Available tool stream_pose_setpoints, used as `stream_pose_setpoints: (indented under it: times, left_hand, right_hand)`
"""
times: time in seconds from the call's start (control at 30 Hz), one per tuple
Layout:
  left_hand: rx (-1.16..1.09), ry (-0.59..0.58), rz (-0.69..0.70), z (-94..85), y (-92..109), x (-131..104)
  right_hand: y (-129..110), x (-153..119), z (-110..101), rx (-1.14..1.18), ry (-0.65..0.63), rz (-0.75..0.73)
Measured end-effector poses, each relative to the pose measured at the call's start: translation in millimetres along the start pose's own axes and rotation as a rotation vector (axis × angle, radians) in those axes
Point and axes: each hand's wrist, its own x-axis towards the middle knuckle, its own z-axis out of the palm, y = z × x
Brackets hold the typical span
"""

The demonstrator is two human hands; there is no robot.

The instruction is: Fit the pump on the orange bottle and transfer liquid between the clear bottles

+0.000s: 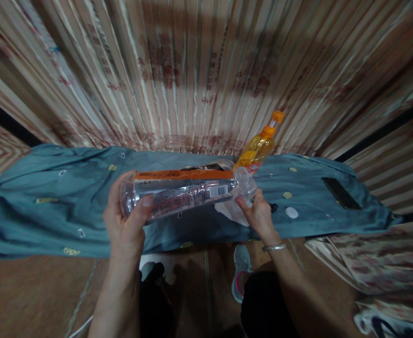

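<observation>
A clear plastic bottle (188, 190) with an orange-edged label and a barcode lies sideways in the air over the cloth-covered table. My left hand (129, 206) is wrapped round its base end, thumb on the near side. At the neck end, my right hand (257, 211) grips the clear mouth with thumb and fingers; a bracelet is on that wrist. Something white and thin, like a tissue (232, 212), shows below the neck, partly hidden by the right hand. Just behind the neck stands a pump bottle (257, 150) of yellow liquid with an orange top, its lower part hidden.
Green patterned cloth (69, 202) covers the narrow table. A white round cap (291, 212) and a dark phone (340, 193) lie to the right, with a small black object (273, 208) beside my right hand. Striped curtains (192, 84) hang behind. Shoes show below.
</observation>
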Motion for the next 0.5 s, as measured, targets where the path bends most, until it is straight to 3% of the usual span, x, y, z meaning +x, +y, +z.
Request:
stream_pose_setpoints:
  times: [0.5]
  left_hand:
    - [0.009, -0.022, 0.031, -1.2, -1.7, 0.0]
  right_hand:
    - [0.0, -0.5, 0.0, -0.019, 0.002, -0.006]
